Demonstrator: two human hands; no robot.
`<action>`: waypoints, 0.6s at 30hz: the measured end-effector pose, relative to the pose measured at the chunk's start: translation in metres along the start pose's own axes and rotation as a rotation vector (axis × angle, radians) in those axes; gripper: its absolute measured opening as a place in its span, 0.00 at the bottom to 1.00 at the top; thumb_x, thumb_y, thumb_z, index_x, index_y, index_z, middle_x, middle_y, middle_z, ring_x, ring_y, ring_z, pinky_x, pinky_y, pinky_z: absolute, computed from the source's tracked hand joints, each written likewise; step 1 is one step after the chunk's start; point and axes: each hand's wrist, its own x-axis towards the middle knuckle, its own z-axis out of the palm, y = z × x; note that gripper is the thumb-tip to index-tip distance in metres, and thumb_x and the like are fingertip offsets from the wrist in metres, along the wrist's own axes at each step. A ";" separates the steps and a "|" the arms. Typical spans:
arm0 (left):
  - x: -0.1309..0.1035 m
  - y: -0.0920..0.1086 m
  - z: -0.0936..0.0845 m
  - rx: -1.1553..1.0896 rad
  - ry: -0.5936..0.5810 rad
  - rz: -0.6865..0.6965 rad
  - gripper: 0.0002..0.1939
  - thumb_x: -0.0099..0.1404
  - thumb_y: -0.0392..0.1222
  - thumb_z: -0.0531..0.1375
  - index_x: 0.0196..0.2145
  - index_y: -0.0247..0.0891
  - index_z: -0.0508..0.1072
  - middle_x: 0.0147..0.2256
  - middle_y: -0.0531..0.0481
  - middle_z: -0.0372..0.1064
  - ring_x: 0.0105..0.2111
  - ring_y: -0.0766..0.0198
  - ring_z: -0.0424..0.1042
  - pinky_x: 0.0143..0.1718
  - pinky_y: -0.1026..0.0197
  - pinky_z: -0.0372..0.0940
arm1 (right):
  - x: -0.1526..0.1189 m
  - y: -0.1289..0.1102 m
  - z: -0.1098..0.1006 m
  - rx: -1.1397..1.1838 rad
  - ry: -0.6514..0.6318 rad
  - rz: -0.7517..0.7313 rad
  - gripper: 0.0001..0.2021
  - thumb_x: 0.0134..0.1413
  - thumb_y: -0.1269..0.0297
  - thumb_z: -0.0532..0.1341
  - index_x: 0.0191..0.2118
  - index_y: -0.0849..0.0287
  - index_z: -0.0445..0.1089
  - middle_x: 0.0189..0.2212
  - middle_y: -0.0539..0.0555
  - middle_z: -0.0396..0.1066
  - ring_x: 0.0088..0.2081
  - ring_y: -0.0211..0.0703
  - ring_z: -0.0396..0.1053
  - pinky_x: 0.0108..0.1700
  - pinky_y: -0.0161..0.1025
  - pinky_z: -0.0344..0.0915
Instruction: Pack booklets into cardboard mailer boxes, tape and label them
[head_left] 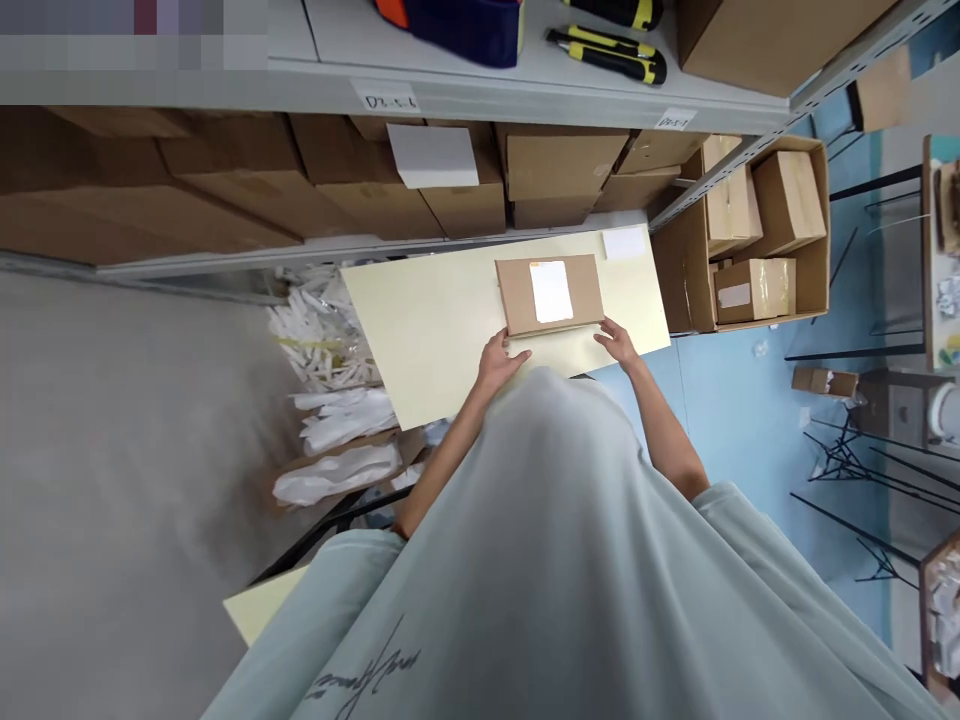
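Note:
A flat brown cardboard box (pixel 514 290) with a white label (pixel 551 292) on its top lies on a pale yellow tabletop (pixel 427 330). My left hand (pixel 502 362) has its fingers against the box's near left corner, with the thumb pointing inward just off the near edge. At the near right corner, the fingertips of my right hand (pixel 616 342) touch the box, its thumb held slightly apart. The box is held between the two hands. Part of the left fingers is hidden by the box's corner.
A large open carton (pixel 814 240) with several smaller boxes stands right of the table. Behind runs a shelf (pixel 525 100) with cartons below and yellow-black cutters (pixel 615 55) on top. White packing material (pixel 322 330) sits at left. A white paper (pixel 624 243) lies on the tabletop.

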 end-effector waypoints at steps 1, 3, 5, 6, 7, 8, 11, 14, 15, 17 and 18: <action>-0.002 0.006 -0.001 0.017 0.011 0.007 0.37 0.66 0.39 0.72 0.71 0.36 0.72 0.67 0.33 0.76 0.65 0.46 0.77 0.65 0.46 0.75 | -0.003 -0.004 0.003 0.013 0.012 -0.007 0.30 0.53 0.63 0.70 0.63 0.57 0.81 0.68 0.62 0.79 0.73 0.57 0.73 0.79 0.59 0.64; -0.010 0.018 -0.006 0.062 0.058 0.030 0.34 0.68 0.40 0.71 0.70 0.36 0.74 0.63 0.34 0.77 0.60 0.47 0.80 0.62 0.48 0.76 | -0.009 -0.012 0.005 0.023 0.073 -0.005 0.30 0.54 0.63 0.71 0.64 0.58 0.81 0.69 0.63 0.79 0.73 0.59 0.73 0.78 0.60 0.66; -0.019 0.028 -0.013 0.103 0.120 0.079 0.30 0.71 0.43 0.69 0.68 0.37 0.76 0.60 0.35 0.78 0.57 0.48 0.81 0.61 0.49 0.77 | -0.018 -0.021 -0.001 0.029 0.144 -0.035 0.31 0.56 0.61 0.71 0.66 0.60 0.79 0.69 0.65 0.79 0.72 0.60 0.75 0.76 0.61 0.68; -0.023 0.033 -0.017 0.117 0.150 0.105 0.28 0.73 0.44 0.68 0.68 0.38 0.77 0.58 0.36 0.79 0.56 0.49 0.81 0.61 0.49 0.76 | -0.023 -0.024 -0.005 0.031 0.176 -0.068 0.32 0.58 0.60 0.71 0.68 0.60 0.79 0.68 0.65 0.79 0.71 0.60 0.76 0.76 0.61 0.68; -0.026 0.038 -0.019 0.122 0.175 0.127 0.26 0.75 0.44 0.66 0.67 0.38 0.78 0.57 0.37 0.79 0.56 0.49 0.81 0.61 0.49 0.76 | -0.028 -0.026 -0.009 0.033 0.205 -0.106 0.32 0.59 0.58 0.71 0.68 0.60 0.78 0.67 0.64 0.80 0.71 0.59 0.76 0.77 0.61 0.67; -0.027 0.043 -0.020 0.118 0.192 0.144 0.24 0.76 0.43 0.65 0.66 0.39 0.79 0.56 0.38 0.79 0.55 0.49 0.81 0.61 0.50 0.76 | -0.033 -0.027 -0.013 0.033 0.231 -0.139 0.32 0.61 0.56 0.71 0.68 0.60 0.78 0.65 0.64 0.82 0.70 0.59 0.77 0.77 0.60 0.67; -0.027 0.057 -0.015 0.099 0.170 0.163 0.20 0.76 0.40 0.61 0.61 0.40 0.83 0.53 0.39 0.80 0.53 0.51 0.82 0.61 0.51 0.76 | -0.048 -0.023 -0.026 0.015 0.312 -0.125 0.31 0.61 0.52 0.73 0.67 0.59 0.79 0.61 0.63 0.85 0.69 0.60 0.79 0.77 0.60 0.69; -0.020 0.064 -0.003 0.139 0.118 0.115 0.17 0.73 0.38 0.61 0.55 0.42 0.85 0.51 0.42 0.81 0.49 0.50 0.83 0.63 0.49 0.76 | -0.056 -0.011 -0.036 0.034 0.359 -0.020 0.31 0.58 0.51 0.75 0.64 0.61 0.81 0.56 0.64 0.87 0.65 0.63 0.82 0.74 0.62 0.72; -0.018 0.064 0.001 0.157 0.119 0.092 0.17 0.73 0.39 0.61 0.54 0.42 0.85 0.51 0.42 0.81 0.49 0.50 0.84 0.63 0.48 0.75 | -0.057 -0.006 -0.039 0.063 0.353 0.000 0.30 0.58 0.51 0.75 0.62 0.61 0.81 0.55 0.64 0.88 0.63 0.62 0.83 0.73 0.61 0.74; -0.013 0.062 0.007 0.170 0.148 0.061 0.17 0.72 0.41 0.61 0.54 0.41 0.85 0.51 0.42 0.82 0.49 0.49 0.84 0.65 0.46 0.75 | -0.054 0.003 -0.044 0.137 0.317 0.008 0.27 0.57 0.51 0.76 0.58 0.61 0.82 0.52 0.63 0.89 0.60 0.59 0.85 0.71 0.58 0.76; -0.011 0.061 0.010 0.166 0.166 0.050 0.17 0.72 0.42 0.61 0.55 0.41 0.85 0.52 0.41 0.82 0.50 0.49 0.84 0.65 0.46 0.75 | -0.051 0.006 -0.046 0.164 0.292 0.004 0.25 0.58 0.51 0.76 0.56 0.59 0.83 0.50 0.61 0.89 0.58 0.58 0.86 0.69 0.56 0.77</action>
